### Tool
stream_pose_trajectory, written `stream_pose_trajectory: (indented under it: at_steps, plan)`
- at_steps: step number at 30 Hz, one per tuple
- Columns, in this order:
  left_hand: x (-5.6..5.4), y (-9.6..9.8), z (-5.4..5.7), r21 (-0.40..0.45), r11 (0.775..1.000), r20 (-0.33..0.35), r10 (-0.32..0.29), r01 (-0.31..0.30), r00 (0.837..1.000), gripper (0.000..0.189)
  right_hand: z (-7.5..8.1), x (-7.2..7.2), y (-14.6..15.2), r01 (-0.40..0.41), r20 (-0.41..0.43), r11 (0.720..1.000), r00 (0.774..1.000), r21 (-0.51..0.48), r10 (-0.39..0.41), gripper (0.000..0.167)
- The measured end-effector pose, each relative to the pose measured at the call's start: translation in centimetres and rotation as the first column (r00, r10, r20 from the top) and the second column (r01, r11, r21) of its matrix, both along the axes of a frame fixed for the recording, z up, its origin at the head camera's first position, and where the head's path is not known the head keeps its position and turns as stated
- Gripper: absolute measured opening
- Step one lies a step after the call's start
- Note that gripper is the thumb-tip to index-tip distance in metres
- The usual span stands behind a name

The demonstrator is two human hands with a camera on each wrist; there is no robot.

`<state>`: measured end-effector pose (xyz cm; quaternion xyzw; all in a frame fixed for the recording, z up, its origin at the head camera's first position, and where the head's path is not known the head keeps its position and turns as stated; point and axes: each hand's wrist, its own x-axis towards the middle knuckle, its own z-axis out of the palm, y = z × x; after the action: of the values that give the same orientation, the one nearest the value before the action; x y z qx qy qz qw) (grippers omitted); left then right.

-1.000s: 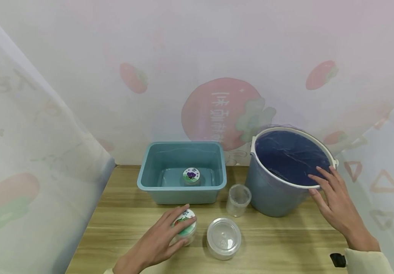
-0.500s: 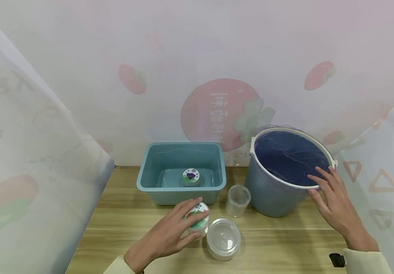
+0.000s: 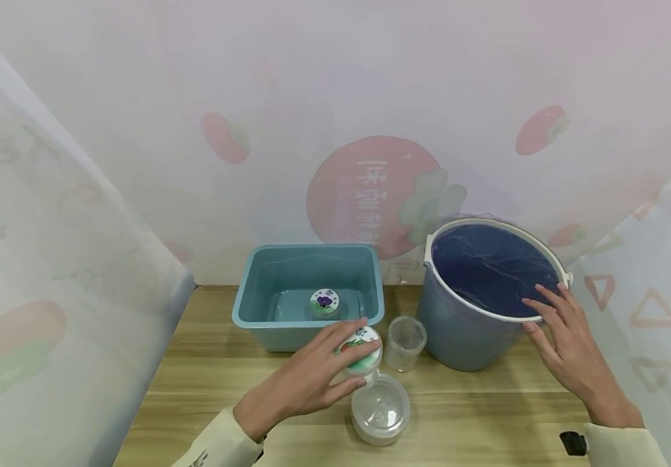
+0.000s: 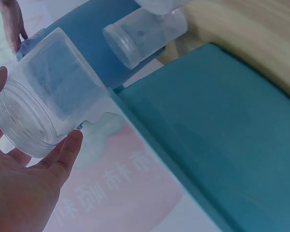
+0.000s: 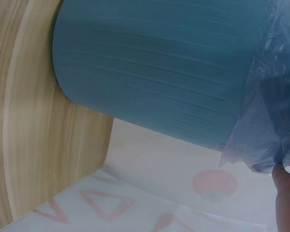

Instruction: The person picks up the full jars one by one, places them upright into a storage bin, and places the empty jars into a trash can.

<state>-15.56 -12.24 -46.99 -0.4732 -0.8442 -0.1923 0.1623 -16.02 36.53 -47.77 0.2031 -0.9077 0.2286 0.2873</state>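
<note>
My left hand grips a clear plastic jar by its lid end, its printed lid facing up in the head view. The jar is raised in front of the teal tub. Inside that tub stands another jar with a purple flower lid. Below the held jar in the head view is a clear round jar, and to its right a small clear jar. My right hand holds the rim of the blue bucket, thumb outside, fingers over the inside.
A thin plastic bag lines the bucket and folds over its rim. The wooden table meets a printed cloth backdrop behind and at both sides.
My left hand has carried the lidded jar rightward and upward in the head view, from left of the tub's front toward the small clear jar. My right hand stays at the bucket rim.
</note>
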Motion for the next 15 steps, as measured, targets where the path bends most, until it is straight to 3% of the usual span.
stream_pose_trajectory:
  at_steps: [7, 15]
  plan:
    - [-1.4, 2.2, 1.9, -0.020, 1.000, -0.015, -0.014, 0.014, 1.000, 0.061, -0.1, 0.1, 0.0, 0.001, -0.007, 1.000, 1.000, -0.005, -0.001, 0.038]
    - [-2.9, 4.7, 4.9, -0.021, 0.999, -0.038, -0.044, 0.043, 0.998, 0.059, -0.2, -0.1, -0.1, -0.003, -0.021, 1.000, 1.000, -0.012, 0.002, 0.037]
